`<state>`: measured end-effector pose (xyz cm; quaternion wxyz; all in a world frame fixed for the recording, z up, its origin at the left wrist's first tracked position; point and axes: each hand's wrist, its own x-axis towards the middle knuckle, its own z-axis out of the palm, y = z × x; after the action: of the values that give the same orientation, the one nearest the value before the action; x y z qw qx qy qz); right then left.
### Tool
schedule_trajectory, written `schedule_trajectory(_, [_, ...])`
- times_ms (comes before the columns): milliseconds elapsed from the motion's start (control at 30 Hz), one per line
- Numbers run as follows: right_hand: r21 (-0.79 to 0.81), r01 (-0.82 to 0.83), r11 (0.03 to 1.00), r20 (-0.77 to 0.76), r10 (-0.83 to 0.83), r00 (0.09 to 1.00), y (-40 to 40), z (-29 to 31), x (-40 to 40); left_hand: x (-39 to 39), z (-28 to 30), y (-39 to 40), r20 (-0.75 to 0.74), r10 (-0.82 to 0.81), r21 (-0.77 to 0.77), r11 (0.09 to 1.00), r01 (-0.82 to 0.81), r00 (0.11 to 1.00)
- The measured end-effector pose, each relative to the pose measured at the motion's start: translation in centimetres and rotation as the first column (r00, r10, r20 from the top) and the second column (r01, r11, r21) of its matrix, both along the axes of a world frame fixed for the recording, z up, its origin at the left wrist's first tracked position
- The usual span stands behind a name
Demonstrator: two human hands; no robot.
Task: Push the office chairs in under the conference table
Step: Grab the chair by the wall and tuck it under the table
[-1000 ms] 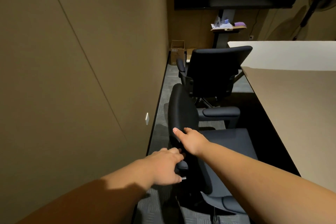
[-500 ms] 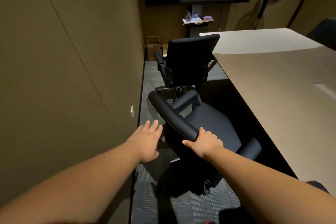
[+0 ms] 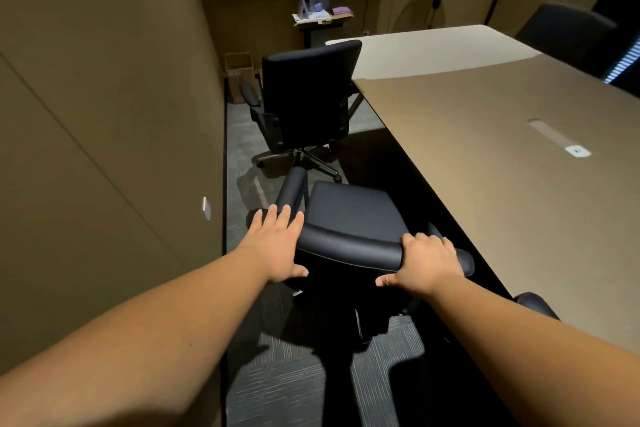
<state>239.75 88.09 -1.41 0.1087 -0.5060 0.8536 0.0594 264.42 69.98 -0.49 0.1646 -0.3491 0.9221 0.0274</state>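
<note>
Head view, tan conference table [image 3: 502, 163], grey carpet [image 3: 294, 388], brown wall panels [image 3: 104, 114]

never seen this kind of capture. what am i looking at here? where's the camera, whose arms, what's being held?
There is no robot here. A person wears a wide-angle camera on the head, looking forward and down, so the two bare arms are their own.

The left hand lies with straight fingers on the left end of the backrest of the near black padded office chair. The right hand curls its fingers over the right end of that backrest.

To the right is the long tan conference table; on it only a small white oval item shows, too small to identify. A second black office chair stands further along the table's edge, a third dark chair on the far side.
</note>
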Motion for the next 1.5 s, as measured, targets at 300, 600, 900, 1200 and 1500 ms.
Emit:
schedule_trajectory(300, [0.057, -0.245, 0.968, -0.065, 0.248, 0.966, 1.7, -0.3, -7.8, -7.2, -0.3, 0.6, 0.022, -0.203, 0.032, 0.979, 0.202, 0.979])
schedule_trajectory(600, [0.013, -0.333, 0.943, -0.117, 0.332, 0.936, 0.9, -0.1, -12.7, -10.5, -2.3, 0.6, -0.048, -0.241, -0.102, 0.967, 0.235, 0.969])
schedule_trajectory(900, [-0.051, -0.328, 0.943, -0.163, 0.316, 0.935, -1.2, -0.9, -13.6, -11.4, -2.6, -2.2, -0.072, -0.278, -0.153, 0.952, 0.265, 0.958])
schedule_trajectory(1200, [-0.088, -0.259, 0.962, -0.157, 0.243, 0.957, -2.3, -1.4, -12.0, -11.4, -2.6, -5.7, -0.084, -0.347, -0.122, 0.934, 0.336, 0.934])
schedule_trajectory(1500, [-0.058, -0.122, 0.991, -0.132, 0.113, 0.985, -2.8, -1.4, -8.1, -10.9, -2.1, -9.7, -0.057, -0.458, -0.066, 0.888, 0.454, 0.887])
